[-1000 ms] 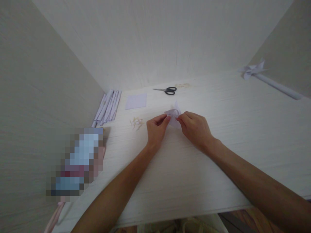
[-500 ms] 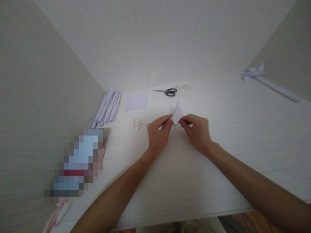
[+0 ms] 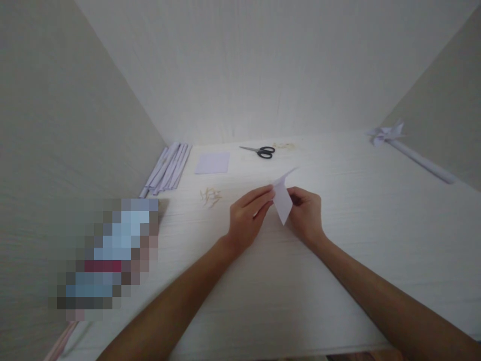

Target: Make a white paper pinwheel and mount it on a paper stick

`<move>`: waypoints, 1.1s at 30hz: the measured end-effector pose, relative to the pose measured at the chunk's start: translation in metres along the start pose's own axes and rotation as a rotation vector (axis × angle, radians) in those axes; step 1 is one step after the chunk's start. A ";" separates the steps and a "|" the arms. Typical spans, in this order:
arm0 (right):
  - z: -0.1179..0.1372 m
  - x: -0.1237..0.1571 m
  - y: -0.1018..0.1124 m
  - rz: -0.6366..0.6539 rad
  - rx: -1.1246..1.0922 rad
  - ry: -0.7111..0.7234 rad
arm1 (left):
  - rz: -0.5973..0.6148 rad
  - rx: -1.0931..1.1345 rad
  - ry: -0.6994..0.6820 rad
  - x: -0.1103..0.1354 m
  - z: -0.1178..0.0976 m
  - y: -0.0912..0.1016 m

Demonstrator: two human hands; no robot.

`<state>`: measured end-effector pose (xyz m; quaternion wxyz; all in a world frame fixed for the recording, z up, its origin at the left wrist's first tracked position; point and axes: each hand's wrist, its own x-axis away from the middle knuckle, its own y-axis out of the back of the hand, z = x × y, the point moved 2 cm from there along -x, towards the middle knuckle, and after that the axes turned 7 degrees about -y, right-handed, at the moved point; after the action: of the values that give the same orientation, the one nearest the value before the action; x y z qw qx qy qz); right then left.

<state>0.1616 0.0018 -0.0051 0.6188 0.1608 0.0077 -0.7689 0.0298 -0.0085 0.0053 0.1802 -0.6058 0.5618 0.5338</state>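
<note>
A piece of pale folded paper is held up over the middle of the white table, one corner pointing down and a thin flap reaching up to the right. My left hand pinches its left side between thumb and fingers. Behind its right edge, my right hand is closed on the paper, with the fingertips partly hidden by the sheet. Short tan sticks or strips lie in a loose pile left of my left hand. Beyond the hands rest black-handled scissors, blades to the left.
A square paper stack lies left of the scissors, beside several rolled paper tubes. More tan bits are near the back wall. A paper pinwheel on a tube lies far right. A blurred-out object stands at left.
The paper has turned in my hands: its point was upward and now a broad face hangs down. My left fingers have straightened along its edge. The view has tilted slightly upward.
</note>
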 end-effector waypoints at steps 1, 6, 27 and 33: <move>0.000 0.000 0.000 -0.002 -0.018 0.001 | -0.010 -0.015 -0.026 0.001 0.000 0.000; 0.001 0.002 0.000 -0.013 -0.063 0.002 | -0.056 -0.047 -0.088 0.003 -0.001 0.001; 0.001 0.001 0.000 -0.039 0.154 0.097 | -0.094 -0.037 -0.089 0.001 0.001 -0.001; 0.001 0.000 0.000 -0.013 0.168 0.102 | -0.109 -0.036 -0.066 0.001 0.003 -0.002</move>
<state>0.1609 0.0014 -0.0041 0.5968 0.2510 -0.0240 -0.7617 0.0304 -0.0060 0.0030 0.2165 -0.6209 0.5121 0.5527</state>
